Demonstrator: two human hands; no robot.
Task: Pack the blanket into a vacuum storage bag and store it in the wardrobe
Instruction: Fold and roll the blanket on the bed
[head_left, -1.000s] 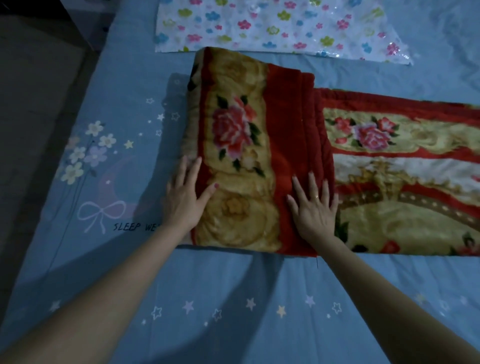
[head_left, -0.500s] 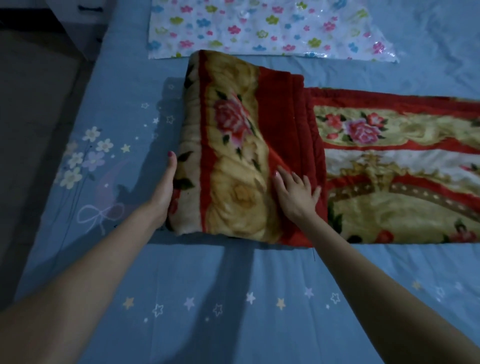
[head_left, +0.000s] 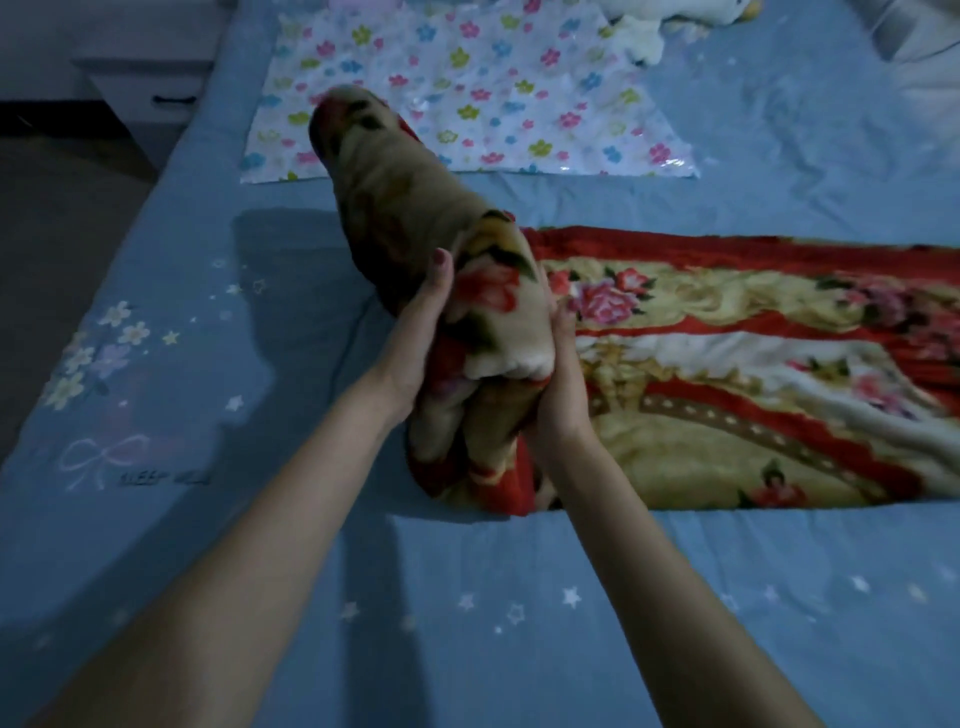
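Note:
The red and gold flowered blanket (head_left: 727, 364) lies along the blue bed, its right part flat. Its folded left end is lifted and stands on edge as a thick roll (head_left: 415, 218) tilted toward the far side. My left hand (head_left: 415, 338) grips the roll's left side, thumb up against the fleece. My right hand (head_left: 558, 384) holds the roll's right side, fingers tucked under the fold and partly hidden. The vacuum storage bag (head_left: 467, 88), clear with coloured flowers, lies flat beyond the blanket.
The blue bed sheet (head_left: 260, 519) with stars and a bow print spreads all around. A bedside cabinet (head_left: 145, 93) stands off the bed's far left. White soft toys (head_left: 649, 31) lie at the head of the bed.
Both hands went from pressing flat on the folded end to gripping its sides. The folded end rose off the bed and tipped over toward the right, flat part.

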